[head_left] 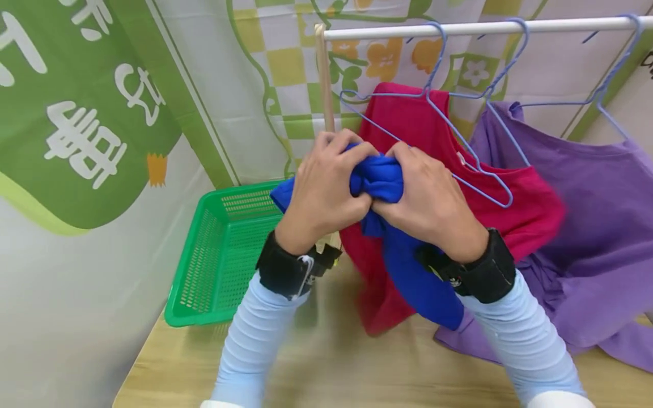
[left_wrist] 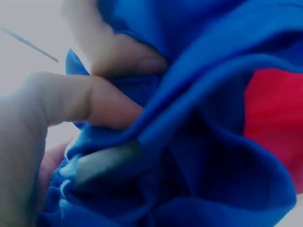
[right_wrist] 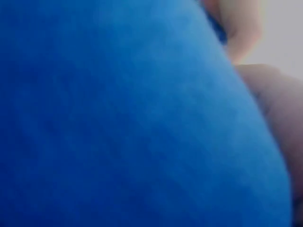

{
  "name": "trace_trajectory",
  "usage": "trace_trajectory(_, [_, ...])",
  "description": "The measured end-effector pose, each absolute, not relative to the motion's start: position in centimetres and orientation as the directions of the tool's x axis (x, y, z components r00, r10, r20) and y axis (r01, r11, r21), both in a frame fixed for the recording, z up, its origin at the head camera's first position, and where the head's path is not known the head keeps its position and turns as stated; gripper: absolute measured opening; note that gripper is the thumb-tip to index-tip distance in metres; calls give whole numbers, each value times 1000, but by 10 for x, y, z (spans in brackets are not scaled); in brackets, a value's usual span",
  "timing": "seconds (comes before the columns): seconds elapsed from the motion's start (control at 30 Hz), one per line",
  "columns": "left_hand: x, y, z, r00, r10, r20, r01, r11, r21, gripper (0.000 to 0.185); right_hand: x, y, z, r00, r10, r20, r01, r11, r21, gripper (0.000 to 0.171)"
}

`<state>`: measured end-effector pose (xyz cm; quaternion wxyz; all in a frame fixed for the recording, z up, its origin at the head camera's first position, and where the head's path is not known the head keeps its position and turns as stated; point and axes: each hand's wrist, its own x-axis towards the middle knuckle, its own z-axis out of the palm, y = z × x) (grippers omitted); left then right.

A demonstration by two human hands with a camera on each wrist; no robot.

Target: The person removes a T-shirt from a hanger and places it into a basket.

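Mid-frame: your left hand (head_left: 321, 190) and right hand (head_left: 428, 201) both clench the bunched blue garment (head_left: 380, 178), before the red shirt (head_left: 515, 212).

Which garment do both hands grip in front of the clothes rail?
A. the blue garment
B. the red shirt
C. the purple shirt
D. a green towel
A: the left hand and the right hand bunch the blue garment between them, while the red shirt and the purple shirt hang on hangers.

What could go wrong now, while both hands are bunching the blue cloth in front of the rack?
1. The blue cloth, gripped by the left hand and right hand, may snag the empty hanger.
2. Its hanging end might pull the red shirt askew.
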<state>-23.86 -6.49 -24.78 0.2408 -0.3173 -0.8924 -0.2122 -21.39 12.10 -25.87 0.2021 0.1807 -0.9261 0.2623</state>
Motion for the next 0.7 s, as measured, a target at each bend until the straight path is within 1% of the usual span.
trace_trajectory(0.13, [-233, -87, -215, -677, 399, 619, 648, 722, 243, 41, -220, 101, -225, -792, -266, 549, -522, 761, -386, 47])
trace_trajectory(0.2, [-229, -97, -201, -648, 353, 675, 638, 736, 227, 40, -223, 87, -212, -761, -285, 583, -568, 728, -385, 46])
trace_trajectory(0.3, [-221, -113, -186, -549, 269, 792, 608, 779, 157, 36, -232, 62, -198, -692, -316, 649, -655, 652, -381, 46])
trace_trajectory(0.43, [-213, -135, -182, -381, 114, 917, 522, 846, 112, 34, -253, 17, -197, -579, -315, 752, -763, 534, -364, 42])
trace_trajectory(0.47, [-213, -141, -185, -350, 79, 933, 502, 857, 116, 34, -260, 4, -202, -562, -300, 771, -779, 505, -371, 40])
trace_trajectory(0.53, [-218, -154, -196, -312, 24, 950, 479, 868, 135, 35, -272, -22, -216, -562, -276, 779, -792, 449, -413, 38])
trace_trajectory(0.57, [-222, -161, -204, -315, 16, 949, 475, 868, 143, 36, -278, -33, -226, -581, -279, 764, -788, 429, -442, 39])
trace_trajectory(0.6, [-228, -169, -216, -347, 27, 937, 474, 868, 151, 35, -283, -43, -236, -622, -297, 725, -766, 424, -484, 41])
trace_trajectory(0.63, [-233, -178, -229, -410, 51, 911, 480, 861, 168, 34, -286, -49, -248, -669, -331, 665, -735, 430, -525, 45])
trace_trajectory(0.67, [-239, -186, -243, -502, 83, 861, 486, 851, 201, 36, -289, -53, -260, -722, -383, 576, -691, 450, -566, 53])
trace_trajectory(0.7, [-245, -195, -258, -613, 119, 781, 477, 844, 246, 42, -290, -55, -271, -775, -442, 452, -631, 495, -598, 64])
